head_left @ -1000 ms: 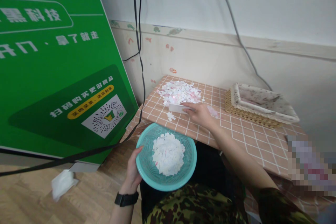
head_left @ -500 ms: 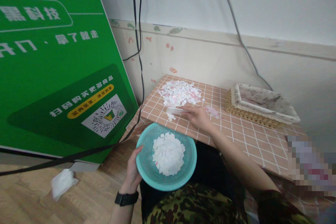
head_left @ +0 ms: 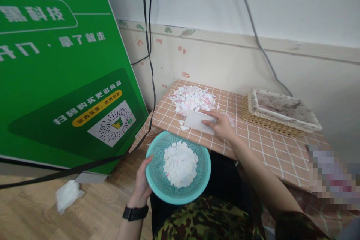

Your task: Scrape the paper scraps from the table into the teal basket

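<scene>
My left hand [head_left: 144, 178] grips the left rim of a turquoise plastic colander [head_left: 153, 180], held just below the table's front edge. A heap of small white paper pieces [head_left: 180, 165] lies inside it, with a pink speck among them. Over the table, my right hand [head_left: 221, 124] pinches a flat white card [head_left: 197, 120] by its right end, its broad face turned up. Behind the card spreads a pile of white and pinkish paper bits [head_left: 192, 98]. A few loose scraps [head_left: 183, 126] lie by the card's left end.
A checked brown cloth covers the table [head_left: 261, 150]. To the right stands a lined wicker basket [head_left: 278, 114]. On the left rises a green printed panel [head_left: 56, 82], with black cables [head_left: 152, 71] hanging before it. A white plastic bag [head_left: 69, 195] lies on the wooden floor.
My right hand has shifted slightly right and turned the card from nearly edge-on to face up. The colander and my left hand have stayed in place.
</scene>
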The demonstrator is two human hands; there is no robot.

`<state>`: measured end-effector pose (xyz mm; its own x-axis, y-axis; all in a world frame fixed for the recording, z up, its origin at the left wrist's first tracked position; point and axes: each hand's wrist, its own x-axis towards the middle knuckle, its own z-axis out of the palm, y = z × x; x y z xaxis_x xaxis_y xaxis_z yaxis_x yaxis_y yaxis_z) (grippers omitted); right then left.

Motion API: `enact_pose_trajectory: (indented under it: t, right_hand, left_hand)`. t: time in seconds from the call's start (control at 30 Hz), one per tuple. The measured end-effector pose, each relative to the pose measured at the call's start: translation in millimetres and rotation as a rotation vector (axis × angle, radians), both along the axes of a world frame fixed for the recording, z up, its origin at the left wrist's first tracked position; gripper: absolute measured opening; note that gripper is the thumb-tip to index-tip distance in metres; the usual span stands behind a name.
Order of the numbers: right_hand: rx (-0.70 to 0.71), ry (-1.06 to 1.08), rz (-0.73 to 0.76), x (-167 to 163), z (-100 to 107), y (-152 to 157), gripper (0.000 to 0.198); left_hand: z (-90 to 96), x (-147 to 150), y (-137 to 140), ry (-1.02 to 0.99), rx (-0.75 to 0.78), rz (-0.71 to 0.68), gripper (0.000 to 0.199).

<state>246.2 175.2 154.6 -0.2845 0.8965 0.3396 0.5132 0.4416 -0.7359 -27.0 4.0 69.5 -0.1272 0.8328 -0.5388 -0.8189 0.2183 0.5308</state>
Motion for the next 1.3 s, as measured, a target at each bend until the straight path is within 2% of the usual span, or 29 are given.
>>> enact_pose_trajectory:
  t: [0.17, 0.33, 0.5, 0.63, 0.73, 0.87, 1.0, 1.2, 1.3]
  right_hand:
    - [-0.032, 0.018, -0.054, 1.3, -3.4, 1.9, 0.038]
    - [-0.062, 0.07, -0.024, -9.1, -4.6, -8.5, 0.035]
    - [-0.17, 0.088, 0.065, -10.0, -3.1, -7.2, 0.037]
    - [-0.065, 0.087, -0.13, -4.4, -5.3, 6.3, 0.04]
    - [-0.023, 0.037, -0.162, -5.6, -8.2, 14.6, 0.038]
    - [-0.024, 0.048, -0.11, -16.6, -9.9, 20.5, 0.036]
    - [-0.115, 0.09, -0.005, -28.7, -4.9, 21.1, 0.035]
    - [-0.21, 0.074, 0.299, -31.7, 13.2, 5.3, 0.03]
    - [-0.248, 0.101, 0.267, -23.8, 15.6, 1.6, 0.034]
  left_hand:
    - [4.2, -2.0, 0.2, 0.005, -0.011, 0.001, 0.019]
    - [5.0, -3.2, 1.3, -0.005, 0.005, 0.01, 0.02]
    - [5.0, -5.2, 3.2, 0.052, 0.029, 0.046, 0.016]
    - [4.9, -7.0, 3.2, 0.064, 0.03, 0.052, 0.016]
    - [4.7, -8.4, 3.1, 0.058, 0.013, 0.047, 0.014]
    - [5.2, -10.4, 5.0, 0.041, 0.022, 0.031, 0.016]
    - [5.2, -12.6, 7.3, 0.058, 0.034, 0.031, 0.018]
    - [5.3, -13.3, 8.0, 0.038, 0.014, 0.01, 0.021]
    - [5.8, -12.3, 7.8, 0.04, 0.012, 0.024, 0.02]
